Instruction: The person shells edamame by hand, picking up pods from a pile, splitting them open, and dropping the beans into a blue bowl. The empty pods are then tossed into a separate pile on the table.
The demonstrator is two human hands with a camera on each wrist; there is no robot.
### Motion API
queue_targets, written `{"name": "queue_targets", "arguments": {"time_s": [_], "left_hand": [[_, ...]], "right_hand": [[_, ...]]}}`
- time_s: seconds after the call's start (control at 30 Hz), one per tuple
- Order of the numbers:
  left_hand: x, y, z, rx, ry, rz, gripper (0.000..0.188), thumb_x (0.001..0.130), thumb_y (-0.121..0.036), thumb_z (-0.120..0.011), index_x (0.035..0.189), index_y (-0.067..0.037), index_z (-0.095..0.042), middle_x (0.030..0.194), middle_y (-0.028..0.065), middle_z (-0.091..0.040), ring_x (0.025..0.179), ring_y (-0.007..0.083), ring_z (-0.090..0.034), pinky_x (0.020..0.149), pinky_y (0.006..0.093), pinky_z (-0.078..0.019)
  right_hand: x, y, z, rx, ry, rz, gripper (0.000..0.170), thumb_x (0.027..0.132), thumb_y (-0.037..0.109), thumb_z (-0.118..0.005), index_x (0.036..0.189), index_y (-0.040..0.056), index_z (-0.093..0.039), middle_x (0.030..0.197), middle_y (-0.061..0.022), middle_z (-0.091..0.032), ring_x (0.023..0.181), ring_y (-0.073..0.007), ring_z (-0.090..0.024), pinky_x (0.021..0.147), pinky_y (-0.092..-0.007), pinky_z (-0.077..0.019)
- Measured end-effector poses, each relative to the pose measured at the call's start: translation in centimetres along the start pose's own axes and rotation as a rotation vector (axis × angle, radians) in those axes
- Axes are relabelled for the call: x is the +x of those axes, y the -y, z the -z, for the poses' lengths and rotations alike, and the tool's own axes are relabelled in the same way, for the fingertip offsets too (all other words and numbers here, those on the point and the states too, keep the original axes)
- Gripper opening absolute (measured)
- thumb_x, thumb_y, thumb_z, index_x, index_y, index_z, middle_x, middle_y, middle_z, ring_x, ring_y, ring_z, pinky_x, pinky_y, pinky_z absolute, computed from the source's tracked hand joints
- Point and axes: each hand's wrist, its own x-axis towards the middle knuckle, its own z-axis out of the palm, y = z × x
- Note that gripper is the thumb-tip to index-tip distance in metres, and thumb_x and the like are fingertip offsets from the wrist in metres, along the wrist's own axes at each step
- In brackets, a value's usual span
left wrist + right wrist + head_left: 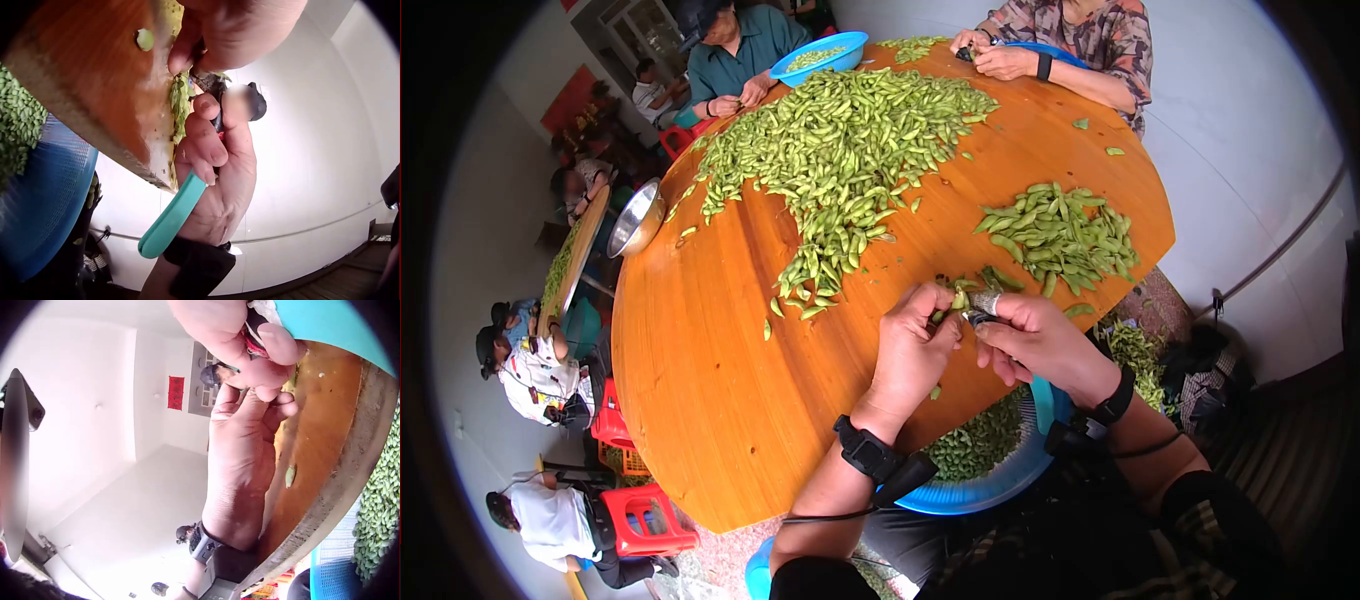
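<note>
My left hand (915, 345) pinches a green edamame pod (960, 299) close over the near edge of the round wooden table (700, 400). Right against it, my right hand (1050, 340) grips a tool whose long teal handle (172, 219) sticks out below the curled fingers. The tool's working end is hidden among the fingers, where something dark shows. A grey woven cover wraps one right fingertip. Below the hands, shelled green beans (980, 440) fill a blue basin (975, 495). A smaller pile of pods (1060, 238) lies just beyond my right hand.
A large heap of pods (850, 140) covers the table's far middle. Two people sit across, one by a blue bowl (820, 55). A metal bowl (636, 218) stands at the left edge. Red stools (650, 520) and more people are at left; shells (1135, 355) lie at right.
</note>
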Motion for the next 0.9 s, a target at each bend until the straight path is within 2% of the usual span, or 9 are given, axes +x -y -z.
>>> {"name": "queue_targets", "arguments": {"time_s": [0.1, 0.17, 0.2, 0.3, 0.4, 0.6, 0.7, 0.77, 0.9], "left_hand": [[0.0, 0.5, 0.2, 0.143, -0.023, -0.019, 0.009, 0.086, 0.007, -0.062, 0.086, 0.000, -0.055, 0.080, 0.0003, -0.056, 0.067, 0.0059, -0.057, 0.056, 0.0208, -0.0484], [0.0, 0.8, 0.2, 0.152, -0.038, -0.034, 0.009, 0.086, 0.007, -0.062, 0.087, 0.000, -0.056, 0.080, 0.0004, -0.056, 0.066, 0.0060, -0.057, 0.057, 0.0208, -0.0484], [0.1, 0.7, 0.1, 0.164, -0.045, -0.055, 0.009, 0.085, 0.006, -0.062, 0.087, 0.001, -0.056, 0.081, 0.0006, -0.056, 0.066, 0.0060, -0.057, 0.057, 0.0208, -0.0484], [-0.1, -0.7, -0.2, 0.027, -0.033, 0.019, 0.008, 0.085, 0.007, -0.062, 0.088, 0.001, -0.057, 0.083, 0.0008, -0.056, 0.066, 0.0061, -0.057, 0.057, 0.0204, -0.0485], [-0.1, -0.6, -0.1, 0.058, 0.001, -0.036, 0.008, 0.085, 0.007, -0.062, 0.088, 0.001, -0.058, 0.084, 0.0007, -0.056, 0.068, 0.0065, -0.059, 0.059, 0.0202, -0.0489], [-0.2, -0.5, -0.1, -0.060, 0.037, 0.015, 0.009, 0.087, 0.008, -0.058, 0.091, -0.001, -0.058, 0.085, 0.0004, -0.059, 0.071, 0.0072, -0.060, 0.062, 0.0204, -0.0509], [-0.1, -0.1, -0.1, -0.142, 0.016, 0.055, 0.009, 0.085, 0.008, -0.058, 0.092, 0.001, -0.058, 0.085, 0.0036, -0.059, 0.069, 0.0085, -0.061, 0.060, 0.0223, -0.0531], [-0.1, -0.6, -0.1, -0.110, 0.020, 0.081, 0.010, 0.090, 0.006, -0.056, 0.095, -0.002, -0.057, 0.081, 0.0022, -0.063, 0.069, 0.0077, -0.061, 0.063, 0.0216, -0.0525], [-0.1, -0.9, 0.0, -0.150, 0.017, 0.116, 0.010, 0.090, 0.007, -0.055, 0.095, -0.002, -0.057, 0.082, 0.0026, -0.062, 0.069, 0.0084, -0.062, 0.062, 0.0222, -0.0540]], "right_hand": [[-0.6, 0.0, -0.4, -0.055, -0.134, 0.069, 0.011, 0.093, 0.006, -0.049, 0.098, -0.0002, -0.057, 0.073, -0.0029, -0.061, 0.051, -0.0059, -0.054, 0.043, -0.0207, -0.0408], [-1.2, 0.5, -0.9, -0.178, -0.239, 0.227, 0.013, 0.093, 0.005, -0.049, 0.101, -0.0013, -0.057, 0.072, -0.0036, -0.061, 0.050, -0.0067, -0.054, 0.044, -0.0221, -0.0421], [-1.2, 0.7, -1.1, -0.153, -0.206, 0.154, 0.012, 0.092, 0.005, -0.049, 0.100, -0.0014, -0.057, 0.071, -0.0041, -0.061, 0.049, -0.0070, -0.054, 0.044, -0.0227, -0.0426], [0.1, -1.1, -0.5, -0.255, -0.199, 0.169, 0.011, 0.093, 0.005, -0.049, 0.098, -0.0018, -0.056, 0.071, -0.0046, -0.061, 0.048, -0.0068, -0.054, 0.044, -0.0225, -0.0429], [0.5, -0.7, -0.2, -0.136, -0.129, 0.108, 0.012, 0.093, 0.007, -0.049, 0.094, -0.0005, -0.058, 0.072, -0.0033, -0.061, 0.049, -0.0063, -0.055, 0.043, -0.0212, -0.0413], [0.5, 0.1, 0.2, -0.020, -0.068, 0.021, 0.013, 0.094, 0.010, -0.050, 0.091, 0.0023, -0.060, 0.072, -0.0017, -0.061, 0.051, -0.0051, -0.054, 0.043, -0.0184, -0.0384], [0.9, -0.7, 0.3, 0.057, -0.072, 0.011, 0.012, 0.094, 0.011, -0.051, 0.091, 0.0032, -0.060, 0.070, -0.0005, -0.058, 0.049, -0.0047, -0.051, 0.042, -0.0185, -0.0358], [1.4, -1.3, 0.2, 0.204, -0.038, 0.027, 0.011, 0.093, 0.011, -0.052, 0.091, 0.0037, -0.060, 0.067, 0.0006, -0.055, 0.047, -0.0045, -0.047, 0.040, -0.0193, -0.0330], [1.9, -1.2, 0.5, 0.272, 0.013, 0.026, 0.008, 0.092, 0.010, -0.053, 0.092, 0.0048, -0.059, 0.066, 0.0005, -0.053, 0.045, -0.0044, -0.043, 0.039, -0.0208, -0.0292]]}}
